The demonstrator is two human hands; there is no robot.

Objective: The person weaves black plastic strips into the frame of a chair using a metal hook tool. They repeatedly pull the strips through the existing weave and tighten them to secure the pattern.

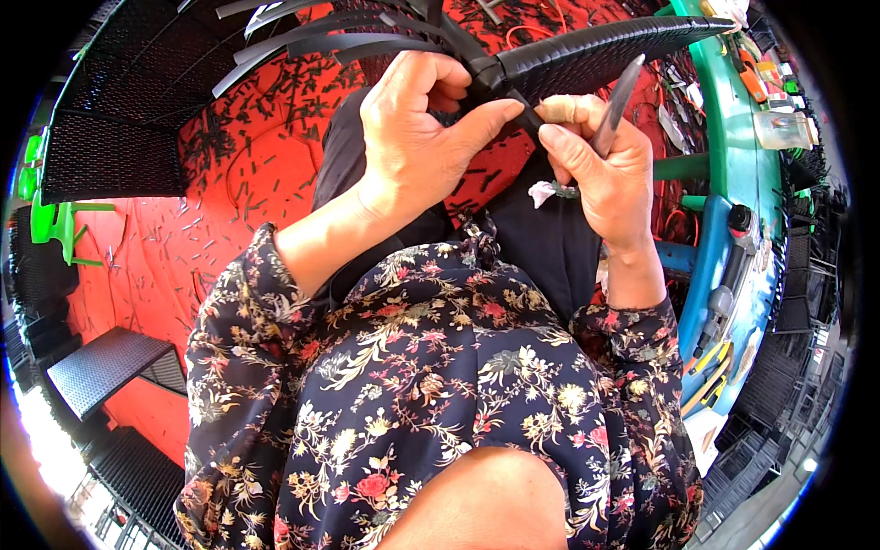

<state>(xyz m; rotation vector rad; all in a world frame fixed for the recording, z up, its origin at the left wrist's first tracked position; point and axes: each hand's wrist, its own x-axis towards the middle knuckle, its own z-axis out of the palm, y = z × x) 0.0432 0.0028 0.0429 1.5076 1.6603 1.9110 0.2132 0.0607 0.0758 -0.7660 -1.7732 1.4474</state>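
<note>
In front of me is a black woven furniture frame (605, 50), with a wrapped bar running to the upper right. Loose flat black strips (335, 44) fan out from its joint to the left. My left hand (412, 137) is closed at this joint, fingers curled behind and thumb pressed on a short black plastic strip (528, 117). Thumb and forefinger of my right hand (600, 170) pinch the other end of that strip. A dark grey pointed tool (620, 103) is also tucked in my right hand, tip upward. The forefinger has a beige wrap.
A large black woven panel (119, 147) stands at the left, near a bright green stool (69, 225) and a low black woven seat (110, 367). Black scraps litter the red floor (247, 183). At the right, green and blue surfaces (710, 293) carry tools and a clear cup (784, 130).
</note>
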